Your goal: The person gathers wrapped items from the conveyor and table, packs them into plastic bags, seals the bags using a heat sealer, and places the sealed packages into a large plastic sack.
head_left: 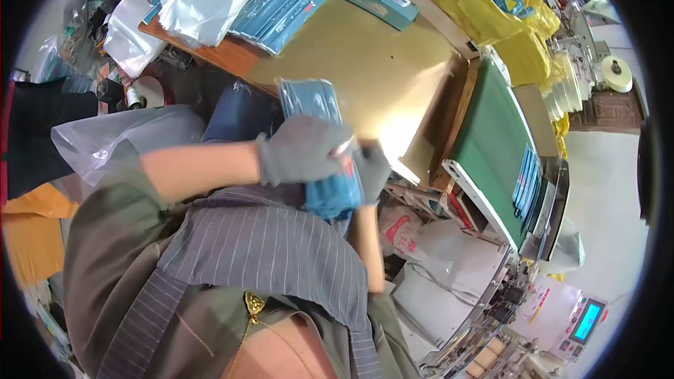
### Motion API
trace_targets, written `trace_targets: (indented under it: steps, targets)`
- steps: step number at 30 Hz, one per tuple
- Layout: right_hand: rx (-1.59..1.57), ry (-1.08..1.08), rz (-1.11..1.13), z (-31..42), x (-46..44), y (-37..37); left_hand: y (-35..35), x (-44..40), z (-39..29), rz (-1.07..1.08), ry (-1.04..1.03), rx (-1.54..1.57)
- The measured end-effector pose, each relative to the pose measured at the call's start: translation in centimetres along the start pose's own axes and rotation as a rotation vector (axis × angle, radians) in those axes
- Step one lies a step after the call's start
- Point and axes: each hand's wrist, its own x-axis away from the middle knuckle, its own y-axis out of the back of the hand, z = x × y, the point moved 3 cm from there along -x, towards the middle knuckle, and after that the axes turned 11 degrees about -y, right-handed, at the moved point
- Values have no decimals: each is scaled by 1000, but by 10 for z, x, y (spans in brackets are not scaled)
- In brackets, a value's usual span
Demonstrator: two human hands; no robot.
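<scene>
"What's my feed giving?"
"Mid-frame, the gloved left hand (305,149) is wrapped firmly round a blue packet (333,195)! The right hand (372,168) is at its right edge, fingers partly hidden; I can't tell its grip."
"Why two sides?"
"Steadying slippery plastic, I'd guess, close to the striped apron (270,245)."
"And the table (358,63)?"
"Tan top, glare low on its right. Upper left, stacked packets (281,10) beside clear bags (200,3), probably kept within reach."
"Beyond?"
"Green belt (484,144) at right, blue strips (526,182) on it; yellow bags (526,45) upper right; white wall (607,189), far right."
</scene>
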Motion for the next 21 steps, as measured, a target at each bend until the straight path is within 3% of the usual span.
trace_targets:
  steps: [1, 2, 3, 4, 5, 6, 8, 10, 11, 12, 14, 15, 16, 18, 19, 21]
  targets:
    - [-191, 33, -43, 21, -15, 14, 1, -18, 8, -44, 3, -121]
    - [-384, 70, -84, 43, -24, 28, 16, -38, 12, -152, -128, -293]
    - [-382, 189, -221, 70, -28, 45, 39, -58, 12, -125, 18, -79]
    - [-377, 311, -357, 90, -32, 58, 54, -73, 22, -108, 0, -176]
    - [-164, 356, -366, 95, -46, 65, 70, -88, 39, -92, -12, -269]
    - [54, 393, -371, 95, -65, 75, 76, -98, 51, -21, -70, -199]
    - [277, 189, -101, 85, -115, 91, 89, -118, 75, 129, -170, -41]
    - [2, 220, -145, 110, -118, 119, 91, -136, 43, 488, 182, -215]
    - [-120, 212, -170, 121, -114, 126, 105, -144, 33, 153, -152, -467]
    - [-116, 206, -174, 116, -117, 125, 105, -148, 37, 156, -155, -460]
    - [192, 339, -346, 102, -137, 116, 124, -158, 37, -277, -230, -451]
    - [243, 337, -197, 100, -149, 110, 123, -159, 35, -48, -129, -609]
    - [243, 342, -200, 95, -151, 118, 127, -159, 29, -53, -131, -611]
    - [-115, -3, 0, 119, -143, 135, 135, -158, 12, 178, 126, -275]
    - [-265, 125, -42, 114, -146, 137, 140, -158, 8, 90, 18, -314]
    - [-158, 81, 57, 92, -158, 127, 130, -158, 25, 116, -44, -304]
